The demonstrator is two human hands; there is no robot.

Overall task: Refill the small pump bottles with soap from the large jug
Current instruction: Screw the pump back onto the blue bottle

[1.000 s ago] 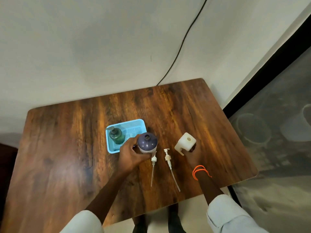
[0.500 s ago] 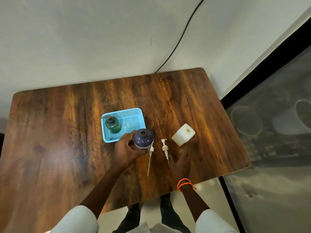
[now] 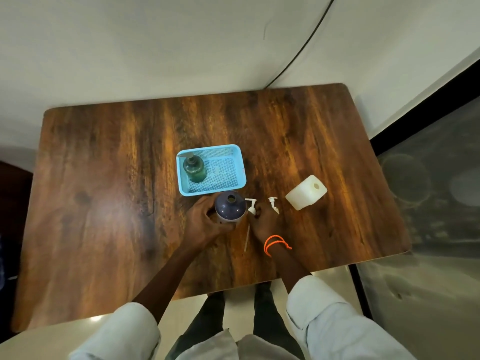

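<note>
Dark bottle (image 3: 230,207) stands upright near the middle of the tabletop (image 3: 104,203), just near of the blue basket (image 3: 237,162), neck open with no pump in it. Left hand (image 3: 205,224) has its grip closed around the bottle's side. Right hand (image 3: 263,222) has come off the white jug (image 3: 306,192), which it touched a second ago, and now sits over the left pump (image 3: 251,206), fingers curled at its collar (can't tell if the grip has actually closed on it). Its dip tube sticks out toward the near edge. The second pump (image 3: 273,204) lies just right of that hand, untouched. The jug is now free, well right of the bottle, mouth uncapped. Green bottle (image 3: 194,167) stands in the basket's left end, pump on.

Reading: pouring looks finished for the dark bottle; putting the pump back in is probably next. No brand, label or writing is legible on anything.
</note>
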